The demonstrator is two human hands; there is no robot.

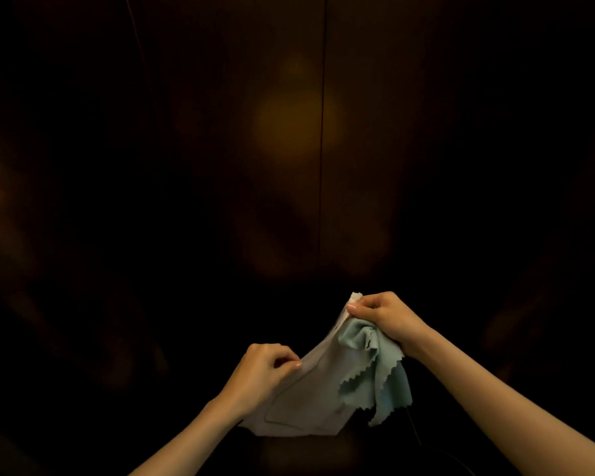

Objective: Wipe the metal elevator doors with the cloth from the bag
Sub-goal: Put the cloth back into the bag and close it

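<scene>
Dark bronze metal elevator doors (pixel 220 149) fill the view ahead, with a thin vertical seam between them near the centre. Low in the view I hold a pale grey cloth bag (pixel 310 396) between both hands. My left hand (pixel 265 372) pinches the bag's left edge. My right hand (pixel 389 321) grips the bag's upper corner together with a light blue-green cloth (pixel 378 372) with zigzag edges. The cloth hangs down over the bag's right side, bunched under my right palm.
The space is very dim. A soft yellowish reflection (pixel 296 121) glows on the doors beside the seam. The floor and side walls are too dark to make out.
</scene>
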